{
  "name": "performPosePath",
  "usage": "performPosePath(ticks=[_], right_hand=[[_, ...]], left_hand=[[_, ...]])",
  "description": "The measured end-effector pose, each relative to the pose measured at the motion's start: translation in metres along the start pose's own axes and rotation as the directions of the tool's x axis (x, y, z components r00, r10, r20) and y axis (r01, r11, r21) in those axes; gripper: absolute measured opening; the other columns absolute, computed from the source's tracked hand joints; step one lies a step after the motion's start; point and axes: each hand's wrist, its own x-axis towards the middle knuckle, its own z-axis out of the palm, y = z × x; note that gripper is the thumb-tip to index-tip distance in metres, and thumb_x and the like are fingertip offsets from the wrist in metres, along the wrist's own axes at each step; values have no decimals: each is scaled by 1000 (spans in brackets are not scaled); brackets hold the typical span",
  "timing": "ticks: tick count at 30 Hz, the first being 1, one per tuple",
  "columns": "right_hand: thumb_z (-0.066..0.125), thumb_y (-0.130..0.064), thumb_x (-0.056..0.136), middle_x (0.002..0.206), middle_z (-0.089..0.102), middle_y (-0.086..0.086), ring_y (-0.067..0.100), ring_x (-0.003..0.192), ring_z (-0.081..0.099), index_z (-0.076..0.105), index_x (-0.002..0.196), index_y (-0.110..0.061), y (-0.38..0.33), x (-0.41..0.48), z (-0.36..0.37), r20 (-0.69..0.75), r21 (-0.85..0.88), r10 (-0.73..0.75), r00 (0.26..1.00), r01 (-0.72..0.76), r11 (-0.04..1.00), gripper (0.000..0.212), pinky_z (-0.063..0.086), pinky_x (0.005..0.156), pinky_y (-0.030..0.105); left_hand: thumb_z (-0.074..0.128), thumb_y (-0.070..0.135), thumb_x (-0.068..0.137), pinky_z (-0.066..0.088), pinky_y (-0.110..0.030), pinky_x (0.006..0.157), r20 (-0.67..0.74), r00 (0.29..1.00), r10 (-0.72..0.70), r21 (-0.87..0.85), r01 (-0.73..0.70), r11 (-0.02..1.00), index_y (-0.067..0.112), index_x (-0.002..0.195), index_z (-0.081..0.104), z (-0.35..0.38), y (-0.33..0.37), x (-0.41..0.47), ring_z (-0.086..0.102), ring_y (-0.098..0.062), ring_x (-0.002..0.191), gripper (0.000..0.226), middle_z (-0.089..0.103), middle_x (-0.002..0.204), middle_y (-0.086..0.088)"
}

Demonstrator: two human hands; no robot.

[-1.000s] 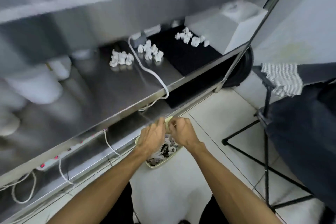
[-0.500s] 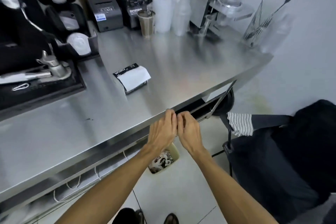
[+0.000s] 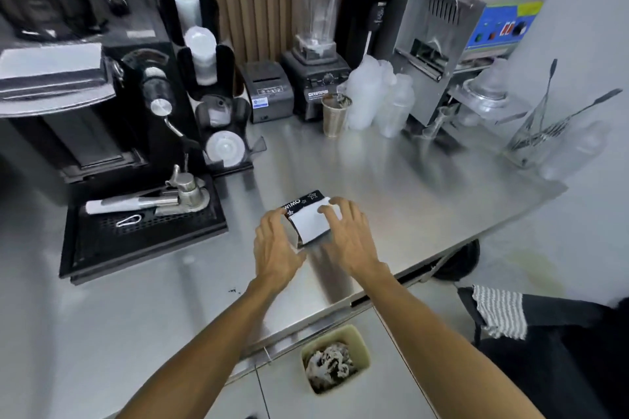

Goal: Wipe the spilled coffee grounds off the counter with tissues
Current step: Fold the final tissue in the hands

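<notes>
- The tissue pack [image 3: 308, 223] lies flat on the steel counter [image 3: 425, 201], just right of the frame's centre and set back from the counter's near edge.
- It sits askew to that edge. Its black printed band faces the upper left and runs from lower left to upper right, and a white tissue covers the top down toward the lower right. The hands hide both sides, so its long axis cannot be told.
- The left hand [image 3: 275, 248] comes in from the lower left, palm down, fingers straight and slightly spread, with the fingertips touching the pack's left edge.
- The right hand [image 3: 350, 238] comes in from the lower right and arches over the pack, with bent fingertips resting on the white tissue. Whether it pinches the sheet cannot be told.
- A few dark coffee grounds [image 3: 233, 290] lie on the counter left of the left forearm, well apart from the pack.
- A black drip tray [image 3: 143, 238] sits at centre left.
- A blender [image 3: 316, 44] stands at the upper centre.
- On the floor at lower centre, a bin [image 3: 360, 347] holds crumpled, stained tissues.
</notes>
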Motion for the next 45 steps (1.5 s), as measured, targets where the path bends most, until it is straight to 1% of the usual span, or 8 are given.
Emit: performPosePath(ticks=[9, 15, 22, 25, 28, 34, 37, 45], right_hand=[[57, -24, 82, 110, 71, -1, 24, 119, 49, 73, 88, -15, 16, 51, 23, -99, 113, -197, 975, 208, 972, 20, 37, 100, 33], [61, -22, 94, 109, 72, -4, 16, 114, 60, 72, 100, -12, 1, 87, -26, -173, 358, -42, 984, 103, 928, 16, 49, 95, 36], [62, -17, 94, 98, 72, -7, 3, 89, 63, 71, 100, -11, -31, 106, -94, -336, 380, -48, 941, 182, 907, 12, 43, 84, 9], [62, -14, 94, 96, 70, -10, 0, 86, 63, 70, 99, -11, -40, 100, -112, -288, 448, -75, 955, 203, 871, 10, 43, 79, 9], [63, -17, 94, 98, 70, -9, 7, 90, 67, 69, 104, -10, -49, 91, -117, -173, 703, 13, 985, 114, 702, 13, 52, 77, 20], [65, -13, 93, 105, 73, 3, 21, 93, 71, 64, 113, -14, -47, 83, -87, 191, 896, 61, 980, -199, 396, 21, 60, 77, 40], [65, -8, 90, 101, 71, -2, 21, 92, 69, 69, 106, -23, -48, 77, -60, 288, 843, 66, 955, -286, 457, 22, 60, 71, 48], [66, -6, 81, 100, 73, -7, 1, 94, 64, 79, 85, -10, -87, 62, 8, 429, 681, -87, 899, -258, 686, 14, 42, 77, 5]], left_hand=[[71, 56, 58, 39, -41, 103, 186, 976, 113, -78, -100, 992, 31, 138, 27, -6, -30, 56, 46, -20, 125, 95, 47, 136, 6], [68, 45, 59, 38, -44, 102, 241, 956, 165, -80, -150, 985, 30, 139, 29, -21, -31, 66, 48, -23, 123, 90, 45, 137, 7], [85, 47, 49, 35, -39, 105, 309, 941, 141, -124, -107, 986, 33, 142, 22, -33, -17, 68, 42, -15, 127, 113, 46, 133, 9], [96, 38, 45, 37, -21, 100, 261, 962, 77, -507, 69, 859, 34, 134, 35, -63, 12, 58, 40, 12, 119, 109, 48, 130, 22], [88, 16, 69, 45, -21, 96, 171, 983, 70, -801, 97, 590, 28, 130, 44, -96, 26, 49, 54, 2, 119, 76, 60, 127, 15], [68, 19, 89, 55, -22, 76, 74, 983, -168, -833, 153, 531, 22, 110, 66, -141, 18, 24, 70, -10, 96, 21, 74, 102, 8], [64, 10, 92, 58, -35, 79, 103, 970, -222, -784, 217, 581, 17, 108, 69, -143, -10, 11, 71, -19, 95, 18, 74, 103, 0], [60, 7, 88, 55, -34, 90, 187, 877, -442, -507, 471, 721, 24, 85, 80, -135, -75, -9, 69, -18, 97, 27, 75, 96, 6]])
